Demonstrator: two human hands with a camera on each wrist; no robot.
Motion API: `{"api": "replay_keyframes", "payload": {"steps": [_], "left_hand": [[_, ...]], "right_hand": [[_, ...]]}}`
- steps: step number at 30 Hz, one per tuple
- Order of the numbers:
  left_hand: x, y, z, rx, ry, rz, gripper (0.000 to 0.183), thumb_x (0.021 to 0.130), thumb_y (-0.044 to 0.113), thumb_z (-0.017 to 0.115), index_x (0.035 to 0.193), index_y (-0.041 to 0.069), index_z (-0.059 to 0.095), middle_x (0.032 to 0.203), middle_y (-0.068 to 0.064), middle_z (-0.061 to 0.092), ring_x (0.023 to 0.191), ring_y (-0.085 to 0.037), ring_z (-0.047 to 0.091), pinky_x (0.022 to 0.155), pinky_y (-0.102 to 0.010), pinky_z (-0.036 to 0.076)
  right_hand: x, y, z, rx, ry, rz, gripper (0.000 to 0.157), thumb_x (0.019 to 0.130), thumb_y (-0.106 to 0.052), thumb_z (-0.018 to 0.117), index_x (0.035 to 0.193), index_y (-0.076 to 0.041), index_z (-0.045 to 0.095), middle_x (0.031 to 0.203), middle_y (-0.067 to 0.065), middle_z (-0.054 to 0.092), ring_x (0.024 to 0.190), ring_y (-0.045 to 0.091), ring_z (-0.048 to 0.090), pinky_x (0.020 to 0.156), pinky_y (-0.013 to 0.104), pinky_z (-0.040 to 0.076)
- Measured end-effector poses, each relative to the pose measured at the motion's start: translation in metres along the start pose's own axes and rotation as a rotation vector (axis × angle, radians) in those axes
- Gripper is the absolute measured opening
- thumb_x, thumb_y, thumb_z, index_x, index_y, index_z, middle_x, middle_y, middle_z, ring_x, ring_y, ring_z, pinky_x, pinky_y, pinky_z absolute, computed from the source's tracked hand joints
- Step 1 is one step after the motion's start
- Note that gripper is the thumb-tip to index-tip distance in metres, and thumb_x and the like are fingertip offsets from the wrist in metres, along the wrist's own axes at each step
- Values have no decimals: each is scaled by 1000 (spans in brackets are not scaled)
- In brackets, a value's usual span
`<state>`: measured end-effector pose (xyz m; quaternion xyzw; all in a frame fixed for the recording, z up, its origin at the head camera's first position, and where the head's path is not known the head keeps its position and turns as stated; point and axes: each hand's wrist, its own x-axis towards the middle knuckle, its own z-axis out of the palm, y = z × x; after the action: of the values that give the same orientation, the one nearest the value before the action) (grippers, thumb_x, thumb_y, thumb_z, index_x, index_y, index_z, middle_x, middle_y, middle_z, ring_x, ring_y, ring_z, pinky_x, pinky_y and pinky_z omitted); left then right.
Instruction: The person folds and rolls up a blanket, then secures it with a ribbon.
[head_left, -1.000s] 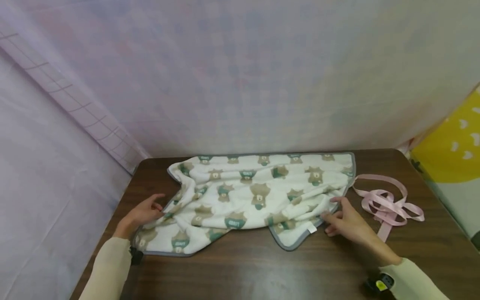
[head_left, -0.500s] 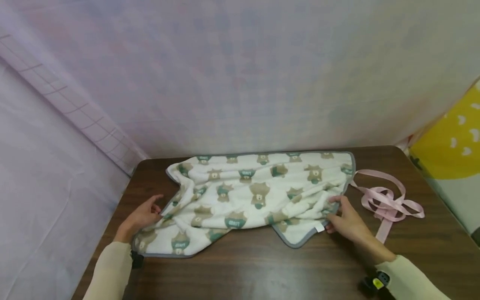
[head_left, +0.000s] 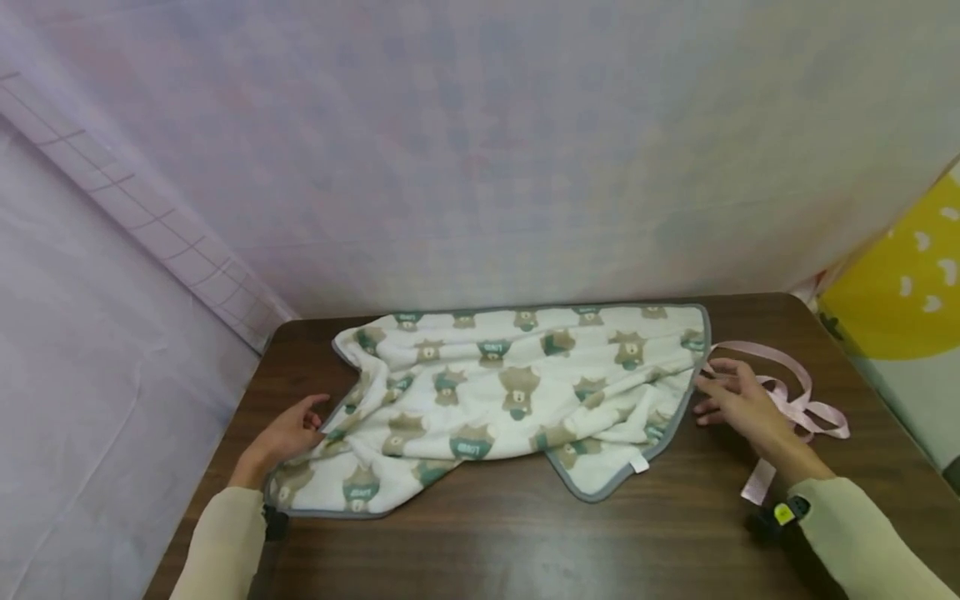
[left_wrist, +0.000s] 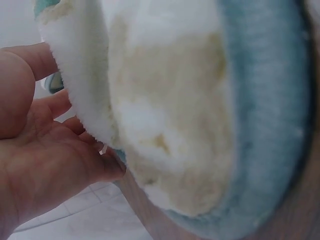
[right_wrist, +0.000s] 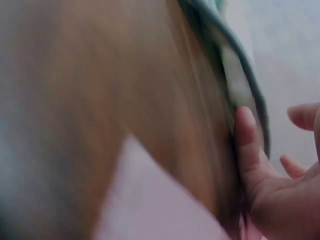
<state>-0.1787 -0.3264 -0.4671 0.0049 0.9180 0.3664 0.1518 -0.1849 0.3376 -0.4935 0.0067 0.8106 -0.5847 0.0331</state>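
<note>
A white blanket point(head_left: 480, 392) with brown bears and grey edging lies wrinkled across the brown table, its lower right part bunched in folds. At its left edge, my left hand point(head_left: 285, 433) touches the cloth with loosely bent fingers. In the left wrist view, the fingertips of that hand point(left_wrist: 55, 155) pass partly behind the fabric, without a visible grip. My right hand point(head_left: 746, 408) is beside the blanket's right edge, fingers spread and relaxed. The right wrist view shows its fingers point(right_wrist: 248, 135) apart near the edging, holding nothing. A small white tag point(head_left: 639, 463) sticks out from the edging.
A pink ribbon point(head_left: 825, 417) lies in loops to the right, partly hidden under my right hand and forearm. The dark wooden table point(head_left: 487, 550) meets a pale curtain point(head_left: 480, 167) at the back. A yellow patterned sheet point(head_left: 900, 283) hangs at the right.
My right hand has let go of the blanket's lower right edge and moved up and right, over the ribbon. That edge now lies spread a little further right. My left hand stays put.
</note>
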Motion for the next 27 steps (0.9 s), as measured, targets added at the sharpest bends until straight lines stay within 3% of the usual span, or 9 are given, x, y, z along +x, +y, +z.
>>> {"api": "replay_keyframes", "payload": {"steps": [3,7,9,12,15,18,21,27], "left_hand": [[1,-1,1,6,0,0,64,84,-6,62,143,-8,37,94,-12,51,85,-21,50,72,-29,42],[2,-1,1,7,-1,3,63,84,-5,62,143,-8,38,94,-12,51,85,-21,50,72,-29,42],[2,-2,1,5,1,2,64,84,-5,63,143,-8,38,94,-12,51,84,-21,49,72,-28,42],[2,-4,2,1,2,2,64,84,-5,64,143,-8,38,94,-12,50,83,-20,49,71,-28,41],[2,-5,2,-7,3,5,65,83,-5,64,143,-9,38,94,-12,50,82,-19,48,70,-26,41],[1,-6,1,-10,5,10,66,83,-5,64,143,-9,37,94,-12,50,81,-19,48,69,-26,40],[1,-7,1,-1,12,10,66,83,-5,64,143,-9,37,93,-12,50,81,-19,48,69,-27,41],[-2,-4,0,93,42,-1,67,84,3,68,143,-8,38,91,-13,54,80,-22,51,71,-32,42]], "right_hand": [[6,7,-19,6,18,7,58,103,-29,52,143,0,21,105,-6,58,78,12,68,68,33,60],[11,11,-40,-16,61,24,56,104,-28,50,149,-7,23,115,-3,54,83,5,66,71,28,59],[14,12,-46,-25,91,31,62,105,-26,48,153,-3,17,118,0,50,83,2,65,72,26,58],[17,11,-46,-57,128,29,68,104,-21,47,152,9,9,110,-5,54,80,-1,64,70,24,58],[20,7,-38,-113,147,2,68,103,-19,50,148,15,13,97,-14,58,73,2,65,64,25,58],[23,0,-26,-234,154,-17,67,101,-26,56,145,14,24,95,6,69,68,3,65,59,25,55],[28,-5,-14,-364,161,-34,66,98,-30,62,141,12,33,107,32,66,68,3,63,58,23,51],[33,-7,-4,-461,264,-25,49,90,-10,63,130,11,44,104,33,65,74,14,59,57,23,45]]}}
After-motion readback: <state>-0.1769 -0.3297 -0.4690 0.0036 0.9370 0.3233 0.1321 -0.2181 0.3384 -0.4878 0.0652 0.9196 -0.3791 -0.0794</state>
